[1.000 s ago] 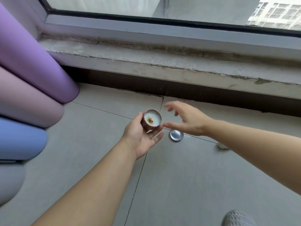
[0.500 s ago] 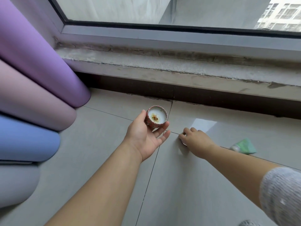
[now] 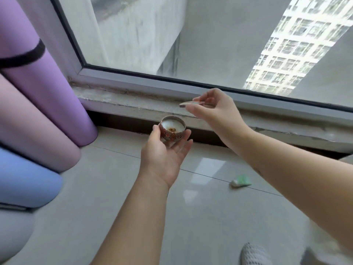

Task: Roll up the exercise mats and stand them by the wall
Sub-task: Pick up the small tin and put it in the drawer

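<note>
Several rolled exercise mats stand side by side at the left: a purple mat (image 3: 47,88) with a black strap nearest the window, then a pink mat (image 3: 32,131), a blue mat (image 3: 23,178) and a grey mat (image 3: 11,232). My left hand (image 3: 166,152) holds a small red patterned candle tin (image 3: 172,130) with white wax, open at the top. My right hand (image 3: 214,109) pinches the tin's flat round lid (image 3: 192,103) just above and to the right of the tin.
A large window with a grey frame (image 3: 172,83) and a rough concrete sill (image 3: 133,100) runs across the far side. A small green tube (image 3: 241,181) lies on the grey tiled floor (image 3: 95,207). A shoe tip (image 3: 254,254) shows at the bottom.
My right hand reached down to the floor, picked up the round lid and raised it above the tin. My left hand lifted the tin slightly. The camera tilted up toward the window.
</note>
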{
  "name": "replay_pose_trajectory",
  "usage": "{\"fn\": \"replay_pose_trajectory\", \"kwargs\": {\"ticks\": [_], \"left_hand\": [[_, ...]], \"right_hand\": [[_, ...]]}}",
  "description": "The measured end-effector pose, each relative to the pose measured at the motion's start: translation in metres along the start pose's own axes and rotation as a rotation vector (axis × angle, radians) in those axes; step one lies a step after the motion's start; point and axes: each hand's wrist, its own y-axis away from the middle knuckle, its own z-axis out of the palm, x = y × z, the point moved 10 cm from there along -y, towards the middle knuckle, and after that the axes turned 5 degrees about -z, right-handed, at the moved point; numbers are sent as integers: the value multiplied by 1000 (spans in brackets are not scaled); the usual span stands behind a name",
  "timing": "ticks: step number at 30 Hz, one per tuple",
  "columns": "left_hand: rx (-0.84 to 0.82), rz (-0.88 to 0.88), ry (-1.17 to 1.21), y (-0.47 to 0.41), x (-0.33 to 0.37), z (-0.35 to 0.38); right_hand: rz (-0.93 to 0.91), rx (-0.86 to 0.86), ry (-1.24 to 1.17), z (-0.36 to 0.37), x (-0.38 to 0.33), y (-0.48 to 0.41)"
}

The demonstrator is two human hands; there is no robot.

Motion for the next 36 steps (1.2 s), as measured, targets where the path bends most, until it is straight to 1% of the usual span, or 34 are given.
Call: {"fn": "replay_pose_trajectory", "kwargs": {"ticks": [4, 7, 9, 11, 14, 18, 22, 27, 29, 31, 36], "left_hand": [[-132, -37, 54, 30, 5, 12], [-215, -70, 107, 42, 15, 23], [-239, -95, 121, 47, 19, 25], [-249, -94, 116, 50, 24, 23], [-265, -67, 108, 52, 32, 18], [-289, -45, 34, 52, 36, 16], [-265, -1, -66, 50, 33, 15], [-298, 93, -284, 54, 37, 19], [-290, 133, -312, 53, 42, 16], [-279, 167, -327, 51, 47, 13], [-271, 195, -419, 50, 48, 12]], "right_hand": [[42, -94, 20, 28, -30, 42], [54, -54, 6, 33, -40, 54], [48, -42, 31, 36, -50, 55], [26, -66, 65, 42, -58, 55], [-34, -110, 195, 49, -66, 55], [-71, -149, 298, 47, -71, 57], [-95, -182, 390, 42, -72, 59], [-172, -154, 524, 44, -74, 62], [-202, -164, 573, 46, -74, 63], [-136, -175, 503, 44, -66, 63], [316, -200, -75, 49, -21, 71]]}}
